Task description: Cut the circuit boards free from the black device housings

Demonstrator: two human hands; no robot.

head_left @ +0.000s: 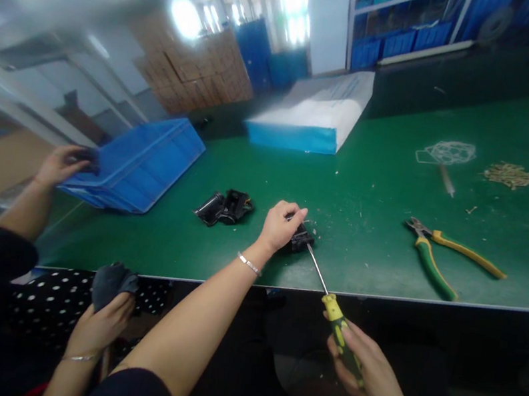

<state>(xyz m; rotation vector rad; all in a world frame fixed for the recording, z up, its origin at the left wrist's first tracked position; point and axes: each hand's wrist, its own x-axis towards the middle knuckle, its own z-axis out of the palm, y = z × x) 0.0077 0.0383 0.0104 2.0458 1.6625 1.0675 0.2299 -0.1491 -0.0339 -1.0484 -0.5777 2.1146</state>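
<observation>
pliers (423, 241) lie right of the black part (302, 239), the bin (148, 165) left, the screws (511, 176) behind the pliers.

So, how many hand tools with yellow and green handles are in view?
2: a steel-shafted screwdriver in the right hand, and open metal pliers lying on the green tabletop.

Workshop interior, viewed at a tilt. The desk (370, 202) had a smooth green top and a pale, straight front edge. Upper centre: a pale wall section (327, 19) stood beside a metal-framed shelf (403, 1), which held blue bins (398, 45). Left of the wall section: blue panels (254, 47) adjoined stacked brown cartons (204, 73). White lights (186, 17) glared near the cartons and panels; blur hid whether they were lamps or windows. Far left: pale beams (9, 89) slanted across the room, also blurred.
</observation>
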